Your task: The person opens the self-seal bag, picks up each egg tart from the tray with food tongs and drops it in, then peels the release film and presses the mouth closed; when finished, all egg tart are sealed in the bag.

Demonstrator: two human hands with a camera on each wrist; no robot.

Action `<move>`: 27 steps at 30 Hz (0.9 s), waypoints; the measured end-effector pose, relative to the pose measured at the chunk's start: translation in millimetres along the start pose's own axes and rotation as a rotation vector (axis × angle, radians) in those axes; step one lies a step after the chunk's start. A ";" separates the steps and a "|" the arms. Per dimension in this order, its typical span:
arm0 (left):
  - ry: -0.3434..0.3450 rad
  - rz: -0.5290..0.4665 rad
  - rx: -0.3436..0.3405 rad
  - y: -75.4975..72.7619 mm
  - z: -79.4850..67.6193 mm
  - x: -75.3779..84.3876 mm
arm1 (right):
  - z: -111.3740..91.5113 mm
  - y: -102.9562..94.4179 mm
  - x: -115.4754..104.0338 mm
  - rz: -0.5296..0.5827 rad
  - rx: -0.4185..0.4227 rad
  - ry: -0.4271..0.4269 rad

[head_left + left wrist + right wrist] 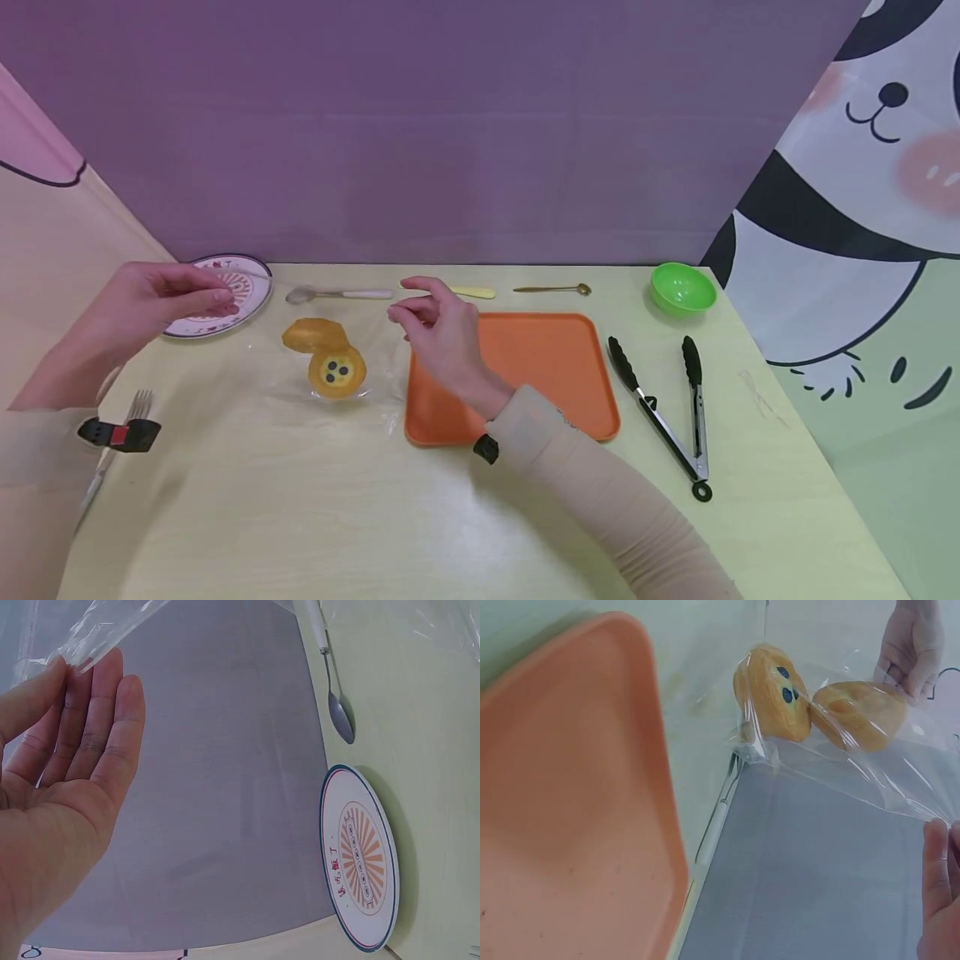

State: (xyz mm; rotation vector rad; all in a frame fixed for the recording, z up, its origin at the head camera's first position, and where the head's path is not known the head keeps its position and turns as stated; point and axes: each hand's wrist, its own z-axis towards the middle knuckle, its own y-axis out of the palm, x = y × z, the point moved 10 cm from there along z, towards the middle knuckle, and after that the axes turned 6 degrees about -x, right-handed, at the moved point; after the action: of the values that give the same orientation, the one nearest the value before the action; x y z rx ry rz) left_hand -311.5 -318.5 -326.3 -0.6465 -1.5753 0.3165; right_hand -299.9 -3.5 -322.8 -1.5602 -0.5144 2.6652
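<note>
A clear plastic bag (832, 769) hangs between the two hands, with two bread rolls inside. One roll (337, 372) shows dark round spots on a pale yellow face; the plain golden roll (315, 335) lies against it. In the head view my left hand (168, 300), above the plate, pinches one part of the bag's edge between thumb and fingers. The left wrist view shows the bag film (105, 634) at those fingertips. My right hand (446, 342), over the left part of the orange tray (540, 375), pinches another part of the edge.
A patterned plate (258, 292) stands at the back left, near a spoon (337, 293). A fork (138, 408) lies by the left sleeve. Behind the tray are a yellow handle (476, 292) and a small gold spoon (555, 289). Tongs (678, 442) and a green bowl (682, 290) are at right.
</note>
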 end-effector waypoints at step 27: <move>0.173 -0.082 0.007 8.3 -9.0 6.1 | 5.6 3.3 7.1 0.017 -0.090 0.084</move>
State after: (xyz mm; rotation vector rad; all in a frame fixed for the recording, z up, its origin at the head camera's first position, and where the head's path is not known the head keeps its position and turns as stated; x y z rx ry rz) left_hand -301.0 -310.0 -324.9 -0.5864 -1.4301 0.1987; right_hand -307.7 -6.9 -327.2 -1.6993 -0.6287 2.6093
